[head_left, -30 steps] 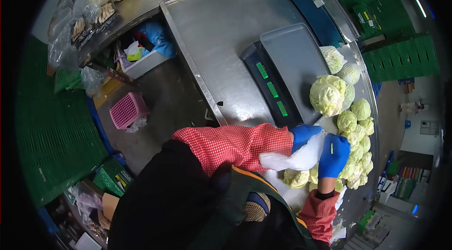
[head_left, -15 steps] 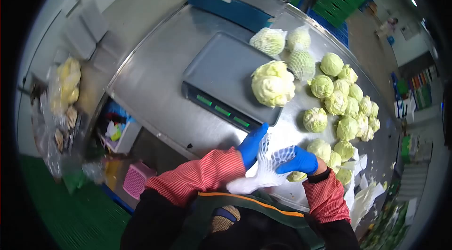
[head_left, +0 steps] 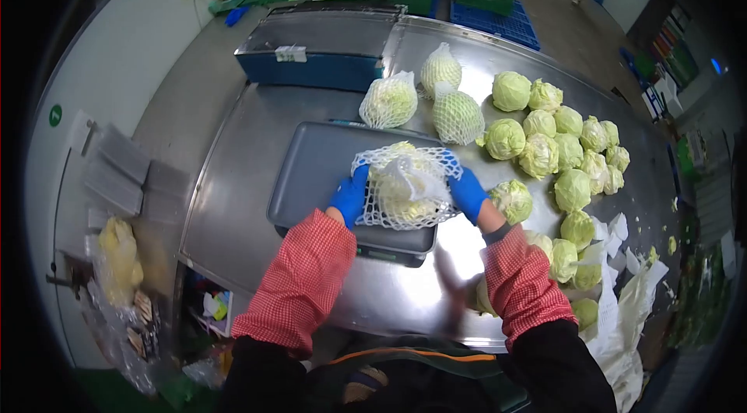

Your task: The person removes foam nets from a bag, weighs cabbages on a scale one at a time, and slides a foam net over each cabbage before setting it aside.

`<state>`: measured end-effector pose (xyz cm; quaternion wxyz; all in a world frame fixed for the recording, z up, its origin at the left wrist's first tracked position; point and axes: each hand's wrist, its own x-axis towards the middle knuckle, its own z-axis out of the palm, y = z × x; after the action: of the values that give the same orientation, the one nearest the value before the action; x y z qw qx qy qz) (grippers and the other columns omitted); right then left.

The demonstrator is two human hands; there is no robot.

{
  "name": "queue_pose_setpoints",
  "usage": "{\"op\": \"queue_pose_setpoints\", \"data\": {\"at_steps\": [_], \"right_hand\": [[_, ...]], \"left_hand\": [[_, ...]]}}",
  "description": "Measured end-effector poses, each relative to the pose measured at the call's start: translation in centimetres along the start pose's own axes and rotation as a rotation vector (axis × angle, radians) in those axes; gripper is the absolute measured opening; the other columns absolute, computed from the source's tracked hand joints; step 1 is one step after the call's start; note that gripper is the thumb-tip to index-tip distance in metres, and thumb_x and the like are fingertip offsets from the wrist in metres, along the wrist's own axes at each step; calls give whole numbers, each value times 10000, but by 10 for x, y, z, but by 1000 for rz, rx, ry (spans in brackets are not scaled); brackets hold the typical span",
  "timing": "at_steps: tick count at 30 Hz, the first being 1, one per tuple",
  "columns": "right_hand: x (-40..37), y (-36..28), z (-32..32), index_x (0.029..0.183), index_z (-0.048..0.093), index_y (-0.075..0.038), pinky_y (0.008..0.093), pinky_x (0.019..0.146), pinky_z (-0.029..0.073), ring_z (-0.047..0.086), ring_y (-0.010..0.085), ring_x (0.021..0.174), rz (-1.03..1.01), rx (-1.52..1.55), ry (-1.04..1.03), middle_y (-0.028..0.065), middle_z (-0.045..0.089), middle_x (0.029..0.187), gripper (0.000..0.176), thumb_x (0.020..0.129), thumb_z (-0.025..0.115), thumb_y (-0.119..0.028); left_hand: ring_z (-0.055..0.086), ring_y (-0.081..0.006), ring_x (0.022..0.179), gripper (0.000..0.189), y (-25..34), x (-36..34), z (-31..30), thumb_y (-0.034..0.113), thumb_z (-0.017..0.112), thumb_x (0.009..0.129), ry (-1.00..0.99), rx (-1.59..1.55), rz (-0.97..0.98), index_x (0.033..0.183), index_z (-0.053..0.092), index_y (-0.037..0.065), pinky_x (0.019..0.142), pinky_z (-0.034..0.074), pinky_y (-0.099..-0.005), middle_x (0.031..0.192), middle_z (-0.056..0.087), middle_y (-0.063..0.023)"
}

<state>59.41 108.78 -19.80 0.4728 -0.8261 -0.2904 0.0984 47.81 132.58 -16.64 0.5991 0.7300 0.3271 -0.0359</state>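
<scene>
Take the scale (head_left: 307, 168) as the middle of the clock, with twelve pointing straight away from the person. On the right half of its pan sits the cabbage (head_left: 401, 209), half lost to me under a white net (head_left: 408, 180) whose bunched folds blur its top.

The left hand (head_left: 350, 195), gloved in blue, has the net by its nine o'clock edge, fingers partly curled, the tips masked by mesh. The right hand (head_left: 468, 194) has it by the three o'clock edge, curled much the same; I can't see how tightly either one grips, nor the thumbs clearly.

Toward twelve and one stand three netted cabbages (head_left: 457, 116), close together. Bare cabbages (head_left: 539, 155) crowd the counter (head_left: 226, 211) from two round to four, some covering others. At four to five, the right sleeve (head_left: 525, 281) cuts off several more, one down to a sliver. A brownish streak (head_left: 453, 288) shows at five, too smeared to identify. Crumpled white wrapping (head_left: 622, 320) lies at four, its far end fading into the dark rim of view. A blue box (head_left: 311, 69) sits at eleven, its label too small to read. Someone stands far off at one, blurred.
</scene>
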Motion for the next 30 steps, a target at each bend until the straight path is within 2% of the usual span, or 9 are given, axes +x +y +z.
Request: {"op": "queue_pose_setpoints", "data": {"at_steps": [5, 7, 12, 17, 23, 24, 26, 29, 30], "right_hand": [[-53, -49, -34, 1226, 465, 6, 341, 828, 458, 593, 308, 881, -42, -40, -182, 216, 542, 1160, 383, 853, 430, -76], [-86, -102, -57, 1146, 520, 18, 320, 788, 470, 603, 241, 864, 123, 5, -192, 181, 594, 1040, 327, 881, 433, -151], [-138, -121, -83, 1146, 540, 56, 294, 855, 450, 576, 187, 971, 113, 766, -239, 120, 604, 1075, 353, 898, 443, -176], [-148, -141, -97, 1005, 584, 2, 272, 781, 473, 603, 148, 878, 416, 1395, -18, 96, 633, 983, 222, 908, 485, -172], [-196, -31, -70, 1271, 441, -18, 315, 923, 433, 569, 181, 1029, 535, 452, -477, 134, 548, 1214, 387, 969, 361, -247], [-206, -66, -73, 1332, 394, -45, 306, 971, 399, 520, 183, 1126, 913, 1117, -388, 101, 503, 1284, 417, 967, 374, -247], [-234, -45, -40, 1346, 384, -65, 315, 1022, 354, 455, 180, 1204, 720, 1499, -456, 81, 441, 1350, 426, 964, 377, -253], [-216, -37, -41, 1361, 354, -71, 358, 1050, 326, 420, 197, 1235, 379, 1541, -390, 86, 395, 1385, 466, 947, 417, -274], [-191, -46, -51, 1377, 322, -82, 368, 1061, 310, 378, 203, 1265, 211, 1119, -312, 87, 365, 1403, 502, 934, 442, -288]], "left_hand": [[505, -282, 1143, 745, -4, -35, 6, 652, 241, 882, -472, -697, -222, 1347, 377, 86, 951, 416, -406, 1295, 479, -126], [467, -295, 1192, 784, -29, -53, 12, 678, 214, 870, -635, -825, -184, 1365, 349, 85, 1015, 363, -422, 1334, 446, -134], [462, -302, 1196, 726, -62, -106, 33, 619, 261, 897, -841, -1039, -296, 1358, 350, 65, 1029, 347, -415, 1345, 435, -139], [445, -313, 1207, 687, -38, -134, 43, 556, 331, 913, -806, -957, -357, 1350, 340, 25, 1040, 331, -425, 1346, 432, -147], [489, -287, 1151, 450, -47, -132, 90, 297, 332, 961, -1067, -1040, -287, 1283, 406, -8, 1012, 362, -396, 1256, 492, -190], [533, -252, 1096, 373, -68, -125, 105, 217, 352, 969, -1045, -949, -314, 1243, 446, -18, 981, 393, -358, 1203, 537, -179], [573, -231, 1020, 301, -21, -127, 120, 186, 406, 954, -1317, -1249, -566, 1150, 521, -12, 914, 442, -328, 1084, 596, -152], [590, -193, 949, 268, -8, -104, 117, 191, 512, 914, -770, -708, -346, 1095, 553, -1, 845, 467, -301, 994, 618, -118], [591, -183, 927, 277, 2, -99, 114, 188, 543, 897, -637, -475, -142, 1102, 550, 2, 829, 469, -296, 981, 616, -104]]}}
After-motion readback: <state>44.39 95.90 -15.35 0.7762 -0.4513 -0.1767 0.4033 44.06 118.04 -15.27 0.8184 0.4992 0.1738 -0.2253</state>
